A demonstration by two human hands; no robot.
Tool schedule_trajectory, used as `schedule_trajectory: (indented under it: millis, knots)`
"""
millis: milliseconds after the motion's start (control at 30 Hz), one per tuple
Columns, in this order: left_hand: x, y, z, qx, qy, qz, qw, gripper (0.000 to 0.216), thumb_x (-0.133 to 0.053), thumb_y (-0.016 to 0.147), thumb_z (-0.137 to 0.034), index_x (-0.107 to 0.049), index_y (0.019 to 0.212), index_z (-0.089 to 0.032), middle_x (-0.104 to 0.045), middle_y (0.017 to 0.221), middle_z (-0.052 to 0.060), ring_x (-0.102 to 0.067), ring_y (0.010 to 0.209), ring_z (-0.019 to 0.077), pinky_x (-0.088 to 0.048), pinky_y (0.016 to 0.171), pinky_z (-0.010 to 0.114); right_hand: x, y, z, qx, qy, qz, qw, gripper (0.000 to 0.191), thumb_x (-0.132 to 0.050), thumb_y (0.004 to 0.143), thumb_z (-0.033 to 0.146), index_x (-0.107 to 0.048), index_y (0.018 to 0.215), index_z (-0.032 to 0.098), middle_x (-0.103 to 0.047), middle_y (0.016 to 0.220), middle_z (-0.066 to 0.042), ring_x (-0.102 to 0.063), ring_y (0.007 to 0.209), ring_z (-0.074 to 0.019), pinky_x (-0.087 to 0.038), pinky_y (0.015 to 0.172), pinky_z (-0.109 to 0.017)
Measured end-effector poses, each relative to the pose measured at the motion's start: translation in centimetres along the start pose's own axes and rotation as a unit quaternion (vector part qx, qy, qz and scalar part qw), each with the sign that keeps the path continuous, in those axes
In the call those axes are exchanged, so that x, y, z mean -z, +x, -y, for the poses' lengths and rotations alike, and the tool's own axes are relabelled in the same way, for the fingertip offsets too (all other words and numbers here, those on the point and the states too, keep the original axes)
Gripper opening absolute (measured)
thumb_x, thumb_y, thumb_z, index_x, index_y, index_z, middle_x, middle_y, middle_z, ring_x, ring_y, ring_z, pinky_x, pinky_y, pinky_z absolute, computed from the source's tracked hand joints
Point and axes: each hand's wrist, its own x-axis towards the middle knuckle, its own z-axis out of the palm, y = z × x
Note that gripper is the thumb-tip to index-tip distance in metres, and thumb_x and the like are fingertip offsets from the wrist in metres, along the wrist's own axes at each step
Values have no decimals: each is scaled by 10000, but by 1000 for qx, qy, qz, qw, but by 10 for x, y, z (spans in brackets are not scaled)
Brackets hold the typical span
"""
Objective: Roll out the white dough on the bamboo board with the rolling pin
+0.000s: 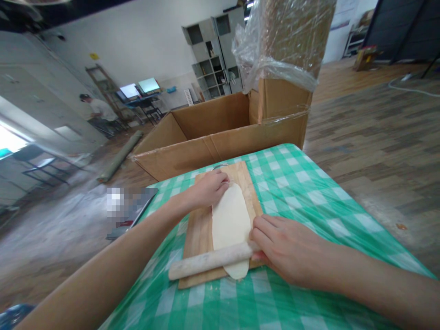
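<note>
A long, flat sheet of dough (232, 217) lies on a wooden cutting board (199, 229), its near end hanging over the board's front edge. Across the dough's near part rests a pale rolling pin (213, 260). My right hand (283, 245) is closed around the pin's right end. At the far end of the dough, my left hand (213, 187) has its fingers curled and pinching the dough's edge. The pin's left end sticks out past the board with no hand on it.
The board lies on a table with a green checkered cloth (292, 192). Behind the table stands a large open cardboard box (220, 146), partly wrapped in plastic. A blurred flat dark object (132, 215) is at the table's left edge. A person (101, 112) sits far left near monitors.
</note>
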Motion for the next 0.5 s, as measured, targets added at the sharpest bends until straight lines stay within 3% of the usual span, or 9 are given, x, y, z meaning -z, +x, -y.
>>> schedule_trajectory:
  millis: [100, 300, 500]
  knots:
    - [-3, -2, 5, -41, -16, -23, 999, 276, -452, 988, -338, -655, 886, -182, -642, 943, 91, -591, 882, 229, -447, 787, 348, 1, 1, 0, -1, 4, 3, 1000, 173, -559, 1038, 321, -598, 977, 164, -612, 966, -67, -576, 832, -245, -473, 698, -383]
    - [-2, -15, 17, -19, -131, -36, 991, 255, -471, 998, -388, -631, 950, -195, -658, 934, 34, -593, 852, 193, -455, 755, 314, 2, 1, -2, 4, 14, 5, 1000, 154, -581, 1027, 305, -607, 979, 161, -606, 965, -70, -565, 830, -239, -459, 681, -370]
    - [-2, -17, 15, -31, -148, -40, 988, 248, -508, 982, -379, -649, 1098, -212, -696, 1067, 48, -625, 940, 207, -478, 829, 331, -1, -1, -2, 0, 16, -3, 1000, 165, -596, 1023, 315, -606, 967, 161, -611, 959, -68, -568, 828, -234, -456, 686, -359]
